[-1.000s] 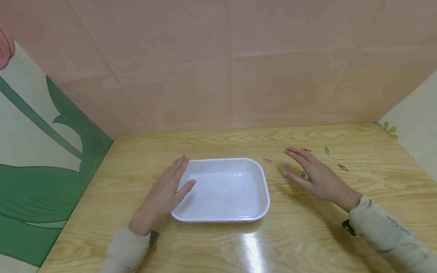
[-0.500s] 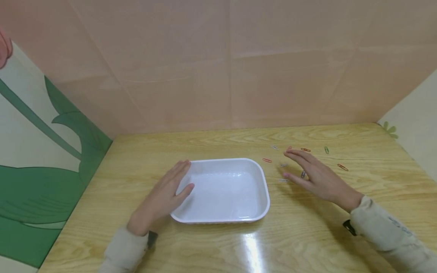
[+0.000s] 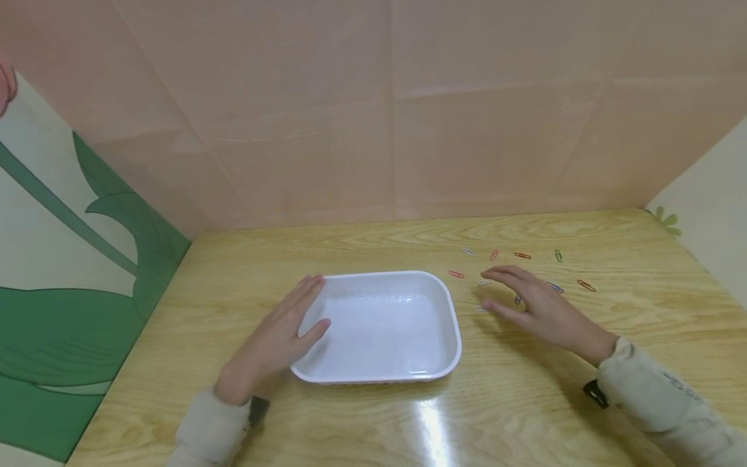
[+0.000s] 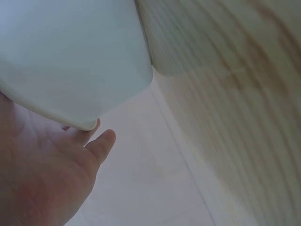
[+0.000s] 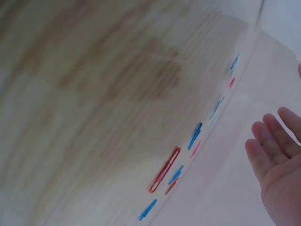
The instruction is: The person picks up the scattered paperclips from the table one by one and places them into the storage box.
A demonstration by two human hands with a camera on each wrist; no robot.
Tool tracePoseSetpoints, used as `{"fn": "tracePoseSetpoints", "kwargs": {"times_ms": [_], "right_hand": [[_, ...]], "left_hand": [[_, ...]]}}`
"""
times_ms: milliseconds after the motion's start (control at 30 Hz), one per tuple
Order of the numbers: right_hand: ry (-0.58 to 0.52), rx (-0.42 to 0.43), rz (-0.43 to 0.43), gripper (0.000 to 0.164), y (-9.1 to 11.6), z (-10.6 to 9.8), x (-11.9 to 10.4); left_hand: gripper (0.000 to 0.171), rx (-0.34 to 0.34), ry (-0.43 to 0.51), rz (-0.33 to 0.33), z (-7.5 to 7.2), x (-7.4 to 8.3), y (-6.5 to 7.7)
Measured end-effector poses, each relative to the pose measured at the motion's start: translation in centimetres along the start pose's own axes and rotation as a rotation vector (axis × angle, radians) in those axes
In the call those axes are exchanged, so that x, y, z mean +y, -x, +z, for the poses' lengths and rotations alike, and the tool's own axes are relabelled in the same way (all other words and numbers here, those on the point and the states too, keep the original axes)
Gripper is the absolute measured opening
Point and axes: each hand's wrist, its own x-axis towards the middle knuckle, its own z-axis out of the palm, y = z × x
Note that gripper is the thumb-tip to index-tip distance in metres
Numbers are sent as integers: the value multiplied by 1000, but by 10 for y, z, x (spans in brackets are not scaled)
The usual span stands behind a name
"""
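Note:
My left hand (image 3: 280,334) lies along the left side of a white rectangular tray (image 3: 379,340), fingers straight and thumb reaching over the rim. In the left wrist view, the palm (image 4: 42,169) is beside the tray wall (image 4: 70,56). My right hand (image 3: 545,308) hovers over scattered paper clips, thumb and fingers apart with nothing between them. Its fingertips overlap a white paper clip (image 3: 485,283), and its thumb tip partly covers another. A blue paper clip (image 3: 555,287) shows behind the knuckles. In the right wrist view the fingers (image 5: 265,146) are spread beyond a red paper clip (image 5: 164,170).
Farther back on the wooden table (image 3: 362,428) lie a pink clip (image 3: 494,255), a dark red clip (image 3: 522,255) and a green clip (image 3: 558,255). An orange-red clip (image 3: 586,285) is at the right. A pinkish wall panel (image 3: 292,143) borders the table's back edge.
My right fingers have dropped toward the thumb, narrowing the gap and uncovering the pink and blue clips. The left hand has stayed at the tray, its thumb slightly lower.

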Motion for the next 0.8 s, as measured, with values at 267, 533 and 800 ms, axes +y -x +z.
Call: {"fn": "tracePoseSetpoints", "kwargs": {"times_ms": [267,533,800], "right_hand": [[18,16,-66,44,0,4,4],[16,-36,-108,28,-4,8,8],[18,-116,-112,21,-8,10,12]], "left_hand": [[71,14,-17,6,2,1,1],[70,34,-25,30,3,0,0],[71,36,-46,21,3,1,0]]}}
